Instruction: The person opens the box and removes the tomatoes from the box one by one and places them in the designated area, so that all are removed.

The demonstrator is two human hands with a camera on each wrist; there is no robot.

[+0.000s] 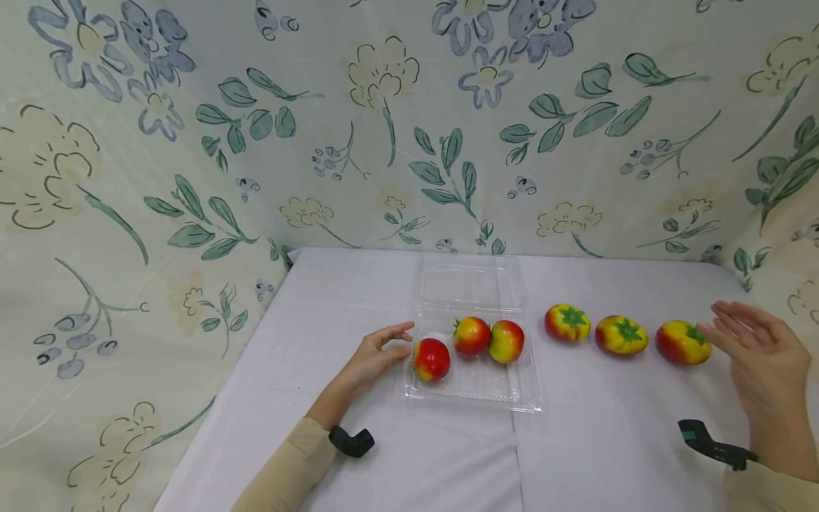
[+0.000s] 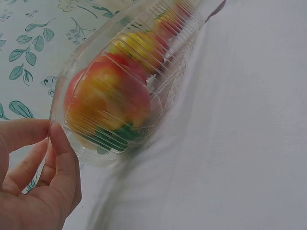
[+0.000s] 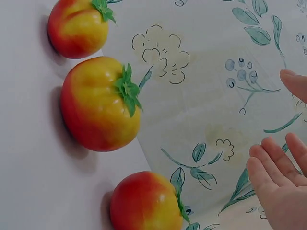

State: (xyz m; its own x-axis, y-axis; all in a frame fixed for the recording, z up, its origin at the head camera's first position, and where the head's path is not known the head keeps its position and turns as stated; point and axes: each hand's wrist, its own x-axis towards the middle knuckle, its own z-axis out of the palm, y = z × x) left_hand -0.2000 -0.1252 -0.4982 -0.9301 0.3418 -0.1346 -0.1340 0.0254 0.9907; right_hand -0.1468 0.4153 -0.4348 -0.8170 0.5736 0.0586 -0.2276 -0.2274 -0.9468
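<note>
A clear plastic clamshell box (image 1: 473,387) lies with its lid folded back, and three red-and-yellow tomatoes are inside it. One tomato (image 1: 431,360) sits at the left of the tray; two others (image 1: 471,336) sit side by side farther back. My left hand (image 1: 377,352) pinches the box's left rim between thumb and fingers, as the left wrist view shows up close (image 2: 43,167). My right hand (image 1: 764,348) is held with fingers extended beside the rightmost tomato (image 1: 682,343) outside the box, holding nothing.
Two more tomatoes, one in the middle (image 1: 621,335) and one nearer the box (image 1: 567,323), form a row with the rightmost one. The transparent lid (image 1: 470,281) reaches toward the table's back edge. A white cloth (image 1: 595,441) covers the table, with a floral curtain (image 1: 358,178) behind.
</note>
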